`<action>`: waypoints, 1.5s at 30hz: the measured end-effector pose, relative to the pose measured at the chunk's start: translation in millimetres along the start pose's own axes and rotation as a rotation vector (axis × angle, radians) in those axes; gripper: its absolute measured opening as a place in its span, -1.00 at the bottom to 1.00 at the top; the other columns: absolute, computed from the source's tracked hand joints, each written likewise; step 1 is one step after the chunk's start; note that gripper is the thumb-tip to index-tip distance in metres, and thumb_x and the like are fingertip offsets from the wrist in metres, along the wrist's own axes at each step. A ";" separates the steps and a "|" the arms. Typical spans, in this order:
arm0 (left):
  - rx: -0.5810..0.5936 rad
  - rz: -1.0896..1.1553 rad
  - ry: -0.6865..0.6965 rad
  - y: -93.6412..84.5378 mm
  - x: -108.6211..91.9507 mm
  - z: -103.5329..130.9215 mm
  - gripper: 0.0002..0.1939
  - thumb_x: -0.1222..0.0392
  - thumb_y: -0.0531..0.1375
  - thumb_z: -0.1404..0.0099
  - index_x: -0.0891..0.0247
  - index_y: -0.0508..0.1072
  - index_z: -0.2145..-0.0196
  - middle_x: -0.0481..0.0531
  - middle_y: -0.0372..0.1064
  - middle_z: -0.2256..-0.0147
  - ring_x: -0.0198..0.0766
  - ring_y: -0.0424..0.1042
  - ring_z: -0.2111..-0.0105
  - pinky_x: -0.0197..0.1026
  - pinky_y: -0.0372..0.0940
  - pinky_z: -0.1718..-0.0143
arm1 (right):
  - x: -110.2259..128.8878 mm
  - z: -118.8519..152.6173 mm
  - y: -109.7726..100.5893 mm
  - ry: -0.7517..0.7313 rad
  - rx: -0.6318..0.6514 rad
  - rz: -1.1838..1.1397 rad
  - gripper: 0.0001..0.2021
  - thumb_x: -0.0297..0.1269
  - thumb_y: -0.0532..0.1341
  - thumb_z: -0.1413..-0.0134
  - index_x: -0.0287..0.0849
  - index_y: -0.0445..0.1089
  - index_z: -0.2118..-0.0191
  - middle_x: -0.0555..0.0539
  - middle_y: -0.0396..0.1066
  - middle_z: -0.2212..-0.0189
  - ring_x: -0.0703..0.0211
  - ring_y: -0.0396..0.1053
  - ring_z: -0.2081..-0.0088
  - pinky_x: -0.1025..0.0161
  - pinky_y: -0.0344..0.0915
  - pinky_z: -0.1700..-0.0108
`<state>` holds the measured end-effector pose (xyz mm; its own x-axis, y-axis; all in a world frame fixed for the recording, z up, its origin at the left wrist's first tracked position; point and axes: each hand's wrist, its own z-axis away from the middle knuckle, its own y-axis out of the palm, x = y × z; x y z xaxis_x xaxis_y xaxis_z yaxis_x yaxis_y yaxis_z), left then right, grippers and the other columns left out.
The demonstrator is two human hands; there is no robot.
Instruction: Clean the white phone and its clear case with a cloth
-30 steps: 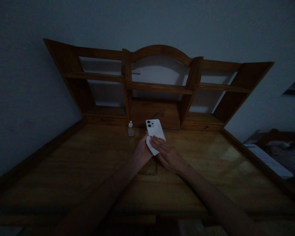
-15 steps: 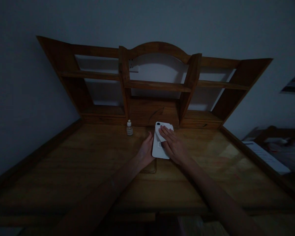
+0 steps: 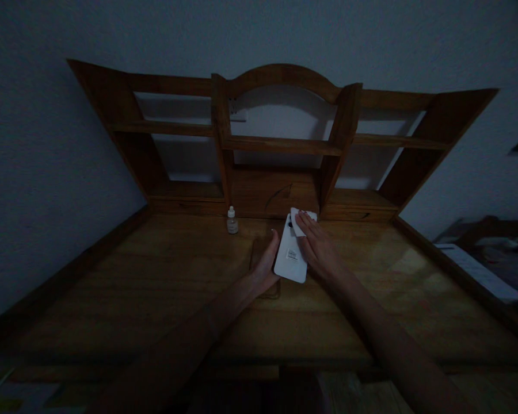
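A white smartphone [image 3: 290, 265], its back facing up with a dark camera lens and a small label, is tilted in front of me. My left hand [image 3: 265, 267] grips it from the left side, thumb along the edge and fingers hidden underneath. My right hand [image 3: 317, 244] presses a white wipe [image 3: 297, 222] onto the upper end of the phone, beside the lens. Under my left hand a clear phone case [image 3: 271, 292] lies on the wooden desk [image 3: 164, 276], partly covered. A small dropper bottle [image 3: 232, 222] with a white cap stands upright to the left.
Along the back of the desk rises a wooden shelf unit [image 3: 280, 146] with small drawers below. A wall socket [image 3: 238, 115] shows through its middle opening. Beyond the desk's right rim lies a white, paper-like thing [image 3: 479, 270].
The wipe and my right hand have shifted up to the phone's top right corner, uncovering more of its back. The phone leans further to the right. The view has shifted slightly.
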<state>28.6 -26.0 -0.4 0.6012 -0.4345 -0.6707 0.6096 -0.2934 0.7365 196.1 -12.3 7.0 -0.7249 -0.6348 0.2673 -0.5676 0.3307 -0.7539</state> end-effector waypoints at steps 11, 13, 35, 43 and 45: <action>-0.062 0.207 0.041 -3.1 -8.1 -2.5 -0.50 -0.12 -0.02 -0.42 0.27 0.45 -0.05 0.15 0.48 0.02 -0.09 0.42 -0.03 -0.10 0.26 -0.09 | 17.7 1.4 5.3 -0.101 0.172 -0.107 -0.46 -0.26 -0.07 -0.39 -0.02 -0.14 -0.42 -0.01 -0.13 -0.40 0.07 -0.16 -0.40 -0.14 -0.09 -0.40; -0.084 0.230 0.055 -7.1 -13.1 -2.9 -0.51 -0.11 -0.04 -0.43 0.29 0.47 0.00 0.15 0.50 0.06 -0.11 0.43 -0.01 -0.10 0.27 -0.10 | 22.8 2.5 7.3 -0.140 0.225 -0.129 -0.47 -0.28 -0.07 -0.39 -0.04 -0.12 -0.41 -0.03 -0.11 -0.40 0.09 -0.15 -0.40 -0.12 -0.06 -0.40; -0.129 0.299 0.012 -11.5 -25.0 0.6 -0.47 -0.10 -0.10 -0.46 0.38 0.49 0.21 0.15 0.52 0.32 -0.15 0.51 0.27 -0.15 0.32 0.03 | 39.5 3.8 14.2 -0.268 0.238 -0.094 -0.41 -0.36 -0.05 -0.37 -0.06 -0.21 -0.43 -0.04 -0.18 -0.42 0.12 -0.21 -0.42 -0.10 -0.09 -0.40; -0.126 0.281 -0.049 -7.6 -21.9 1.9 -0.49 -0.13 0.00 -0.40 0.36 0.49 0.06 0.20 0.53 0.18 -0.05 0.48 0.07 -0.05 0.28 -0.05 | 35.7 1.8 11.4 -0.222 0.200 -0.045 -0.42 -0.35 -0.07 -0.38 -0.08 -0.25 -0.43 -0.06 -0.20 -0.42 0.11 -0.26 -0.42 -0.13 -0.11 -0.41; -0.139 0.284 -0.053 -7.9 -22.0 2.3 -0.50 -0.13 0.01 -0.39 0.35 0.50 0.07 0.19 0.54 0.19 -0.04 0.48 0.08 -0.05 0.28 -0.05 | 35.1 2.0 12.9 -0.225 0.196 -0.043 -0.42 -0.35 -0.07 -0.38 -0.10 -0.24 -0.43 -0.07 -0.19 -0.42 0.10 -0.26 -0.42 -0.13 -0.12 -0.41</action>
<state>9.4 -16.0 8.8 0.7321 -0.5269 -0.4318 0.4879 -0.0368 0.8721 164.0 -31.7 5.4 -0.5847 -0.7915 0.1780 -0.4939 0.1732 -0.8521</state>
